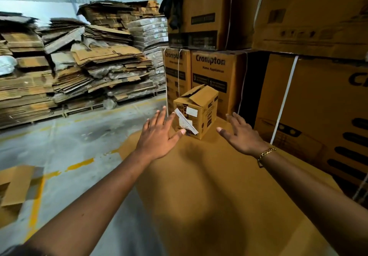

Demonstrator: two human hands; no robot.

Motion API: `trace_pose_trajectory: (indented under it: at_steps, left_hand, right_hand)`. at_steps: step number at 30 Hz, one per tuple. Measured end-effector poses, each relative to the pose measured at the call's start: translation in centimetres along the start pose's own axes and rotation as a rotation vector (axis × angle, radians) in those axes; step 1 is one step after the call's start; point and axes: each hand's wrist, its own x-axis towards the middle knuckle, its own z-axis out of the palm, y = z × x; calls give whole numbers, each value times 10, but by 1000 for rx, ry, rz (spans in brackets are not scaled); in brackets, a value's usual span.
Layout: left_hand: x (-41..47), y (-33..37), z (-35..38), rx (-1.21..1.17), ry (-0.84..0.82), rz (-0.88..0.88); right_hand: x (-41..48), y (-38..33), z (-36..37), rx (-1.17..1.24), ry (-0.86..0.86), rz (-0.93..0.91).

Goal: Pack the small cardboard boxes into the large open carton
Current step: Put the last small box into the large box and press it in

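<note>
Many stacked cartons [216,70] stand behind small box [201,112].

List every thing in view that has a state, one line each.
small box: upright on the cardboard surface, top flaps unsealed, one raised.
left hand: open, fingers spread, at the box's left face; contact unclear.
right hand: open, fingers spread, clear of the box on its right.
Crompton cartons: closed, strapped, stacked behind the box.
flattened cardboard: piled in stacks across the aisle.
</note>
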Motion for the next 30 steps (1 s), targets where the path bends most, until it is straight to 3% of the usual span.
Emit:
trace_pose_trajectory:
  at_steps: [12,19,26,30]
  left_hand:
    - [224,-121,136,-207,-164,47]
    - [344,-173,213,-708,-294,-57]
    - [431,-174,247,-982,-339,-219]
    - [471,-170,258,-1177,-511,-381]
  right_hand:
    - [209,2,107,249,92,257]
    - [316,-10,155,608,160,517]
    - [394,-8,172,835,247,724]
    - [429,-1,178,925,206,837]
